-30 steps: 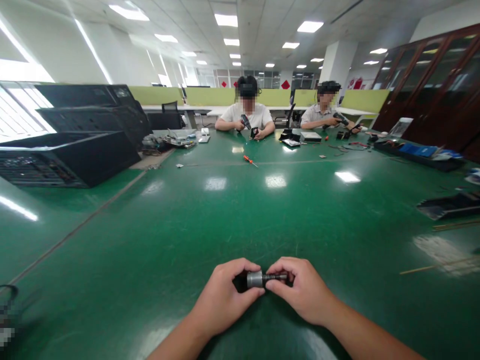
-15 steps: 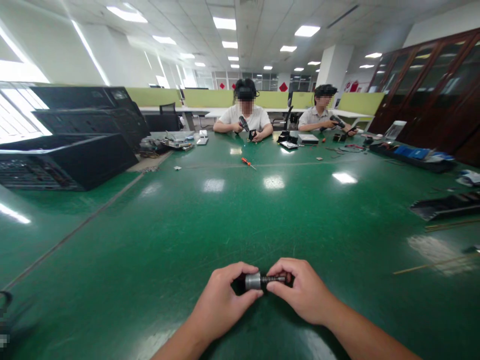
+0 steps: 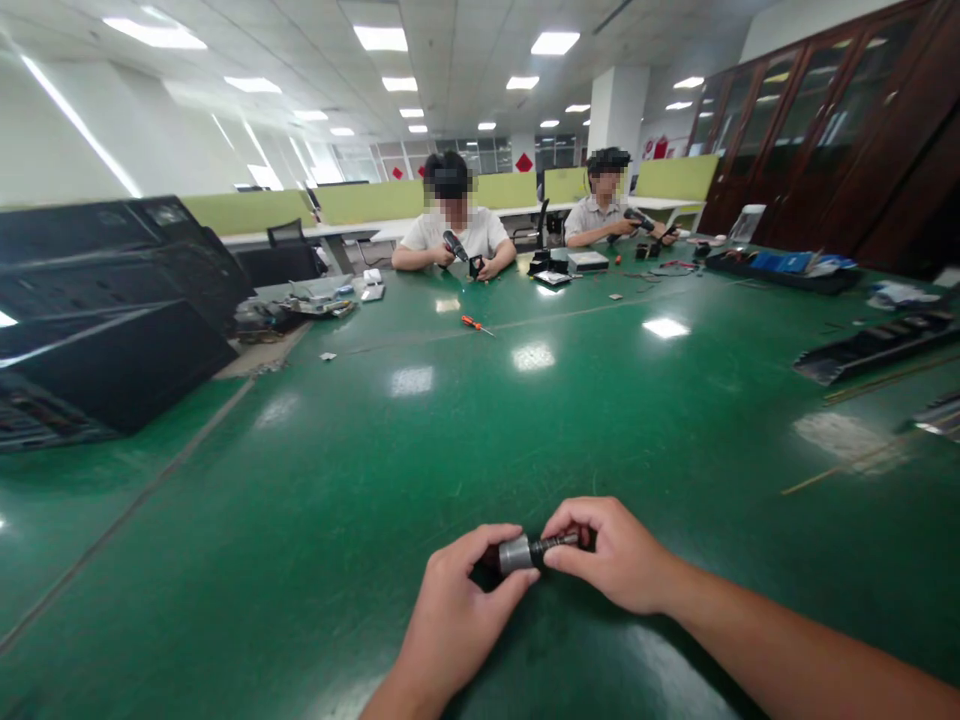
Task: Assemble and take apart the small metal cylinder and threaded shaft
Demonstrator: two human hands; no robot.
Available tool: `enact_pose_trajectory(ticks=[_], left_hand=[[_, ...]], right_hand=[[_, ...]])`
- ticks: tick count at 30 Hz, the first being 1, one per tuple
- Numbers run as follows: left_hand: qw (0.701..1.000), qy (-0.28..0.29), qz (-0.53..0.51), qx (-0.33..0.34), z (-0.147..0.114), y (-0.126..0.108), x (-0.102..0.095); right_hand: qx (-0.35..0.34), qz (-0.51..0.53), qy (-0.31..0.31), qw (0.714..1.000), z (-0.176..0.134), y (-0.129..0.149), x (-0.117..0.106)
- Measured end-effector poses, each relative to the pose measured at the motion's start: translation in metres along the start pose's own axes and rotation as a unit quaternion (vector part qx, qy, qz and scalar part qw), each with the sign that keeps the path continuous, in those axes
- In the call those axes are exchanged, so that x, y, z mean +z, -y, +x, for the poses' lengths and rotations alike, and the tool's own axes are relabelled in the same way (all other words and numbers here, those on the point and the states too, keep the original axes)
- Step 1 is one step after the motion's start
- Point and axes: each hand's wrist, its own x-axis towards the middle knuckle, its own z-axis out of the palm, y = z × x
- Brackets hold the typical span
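Between the thumb and fingers of my left hand [image 3: 459, 605] is a short grey metal cylinder [image 3: 515, 554]. A thinner dark ridged metal shaft [image 3: 553, 544] extends from its right end. My right hand [image 3: 622, 557] pinches this shaft with thumb and fingertips. The two parts lie in line, tilted slightly up to the right, close above the green tabletop [image 3: 420, 460]. Whether they are one piece or only pushed together I cannot tell. Both hands are closed, and the fingers partly hide the far ends of the part.
An orange screwdriver [image 3: 474, 324] lies farther up the table. Black computer cases [image 3: 112, 300] stand at the left. Across the table, two people [image 3: 454, 240] hold power drills. A black tray [image 3: 780, 270], a dark metal channel [image 3: 874, 345] and thin rods [image 3: 840, 468] lie at the right.
My view has turned to the right and tilts a little. The cylinder and shaft now slant up to the right, with my right hand slightly higher. Both hands keep their hold.
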Motion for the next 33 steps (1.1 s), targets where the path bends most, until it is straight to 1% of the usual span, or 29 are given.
enact_pose_trajectory(ticks=[9, 24, 29, 33], left_hand=[[1.0, 0.003, -0.004, 0.002, 0.0026, -0.0008, -0.0002], [0.999, 0.0, -0.038, -0.022, 0.0026, -0.0037, 0.0011], [0.999, 0.008, -0.038, -0.022, 0.0034, -0.0044, 0.0004], [0.999, 0.011, -0.041, -0.024, 0.0039, -0.0051, 0.0]], right_hand=[[0.017, 0.015, -0.011, 1.0, 0.0014, -0.0051, 0.0045], [-0.004, 0.057, 0.004, 0.998, 0.0022, -0.009, 0.0004], [-0.007, 0.054, 0.002, 0.999, 0.0022, -0.0091, -0.0006], [-0.012, 0.033, 0.001, 0.999, 0.0014, -0.0083, -0.0001]])
